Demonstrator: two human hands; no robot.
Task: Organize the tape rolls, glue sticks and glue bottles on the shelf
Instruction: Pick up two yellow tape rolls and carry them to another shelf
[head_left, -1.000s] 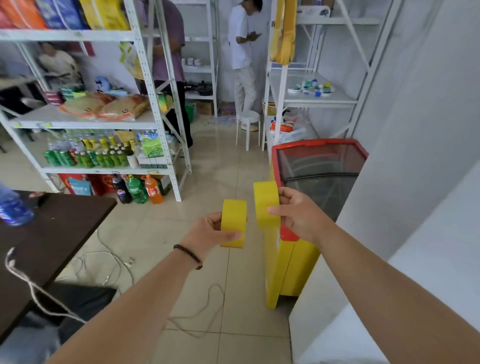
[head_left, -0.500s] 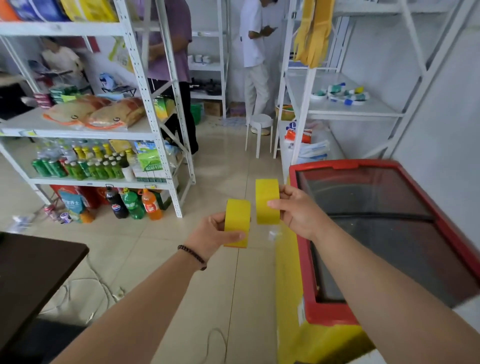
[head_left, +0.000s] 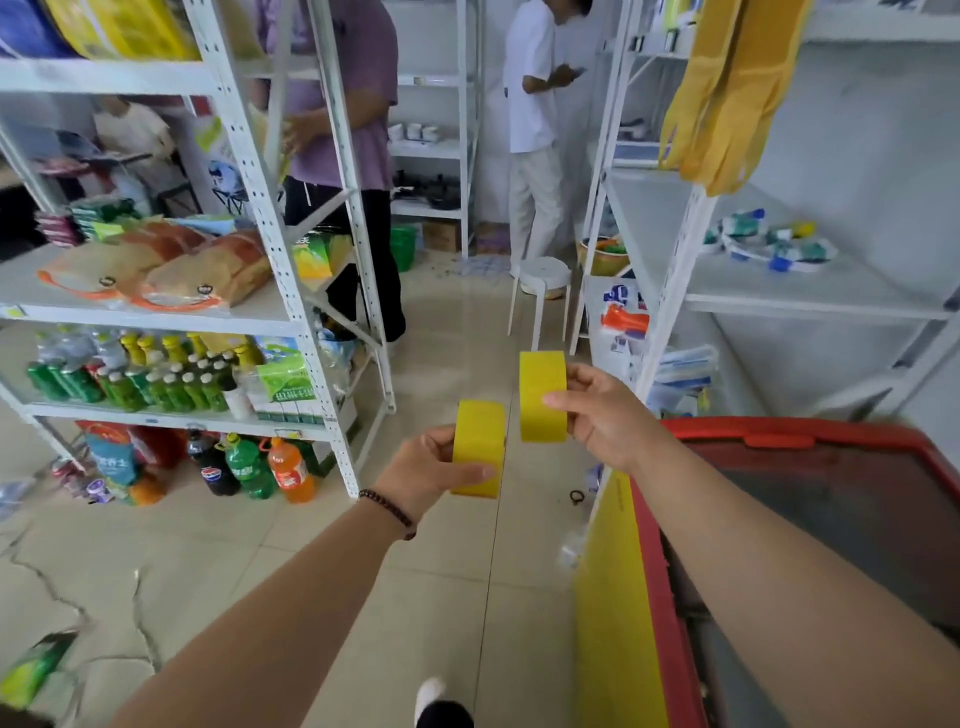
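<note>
My left hand (head_left: 428, 470) grips a yellow tape roll (head_left: 478, 444) held edge-on in front of me. My right hand (head_left: 602, 415) pinches a second yellow tape roll (head_left: 543, 392) a little higher and to the right; the two rolls are apart. Ahead on the right stands a white shelf (head_left: 800, 296) with a cluster of tape rolls and glue items (head_left: 769, 244) lying on its middle board.
A red-rimmed chest freezer (head_left: 810, 519) with yellow sides is close on my right. A white rack of drinks and snacks (head_left: 280, 322) fills the left. Two people stand in the aisle behind, near a white stool (head_left: 543, 280). Yellow gloves (head_left: 722, 88) hang from the right shelf.
I have walked forward: the freezer and right shelf are closer and the dark table has left the view. Both hands still hold their yellow rolls.
</note>
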